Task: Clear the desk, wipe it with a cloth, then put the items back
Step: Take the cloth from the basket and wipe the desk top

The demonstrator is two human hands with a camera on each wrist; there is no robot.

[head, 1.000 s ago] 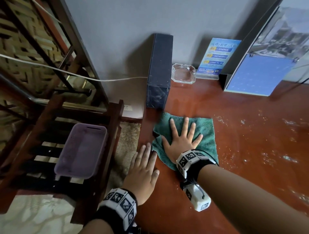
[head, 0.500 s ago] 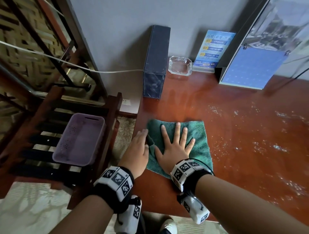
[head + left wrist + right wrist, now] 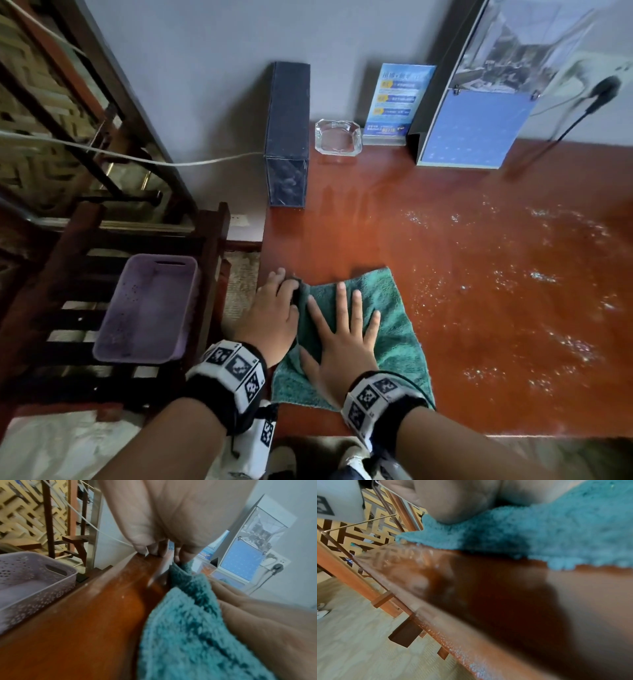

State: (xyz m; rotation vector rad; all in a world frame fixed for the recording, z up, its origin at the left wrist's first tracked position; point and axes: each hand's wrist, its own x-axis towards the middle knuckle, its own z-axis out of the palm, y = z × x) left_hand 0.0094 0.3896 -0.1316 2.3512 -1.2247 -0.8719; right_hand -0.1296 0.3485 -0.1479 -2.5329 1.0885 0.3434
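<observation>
A green cloth [image 3: 394, 325] lies flat near the front left corner of the red-brown desk [image 3: 445, 240]. My right hand [image 3: 342, 335] presses on it, palm down with fingers spread. My left hand [image 3: 274, 315] sits at the desk's left edge against the cloth's left side. In the left wrist view its thumb [image 3: 181, 555] meets a raised corner of the cloth [image 3: 180, 635], which bunches up between thumb and forefinger, while the other fingers touch the desk [image 3: 85, 628]. The right wrist view shows the cloth [image 3: 539, 534] under my palm and the desk [image 3: 505, 601] close up.
Along the back wall stand a dark box [image 3: 287, 137], a glass ashtray [image 3: 337, 137], a blue sign card [image 3: 399, 99] and a blue calendar stand [image 3: 476, 126]. Water droplets [image 3: 513, 274] speckle the desk's right part. A purple basket [image 3: 147, 308] rests on a wooden rack at the left.
My right hand has drawn the cloth toward the desk's front edge. My left hand went from lying flat on the desk to the cloth's left corner, which is now raised.
</observation>
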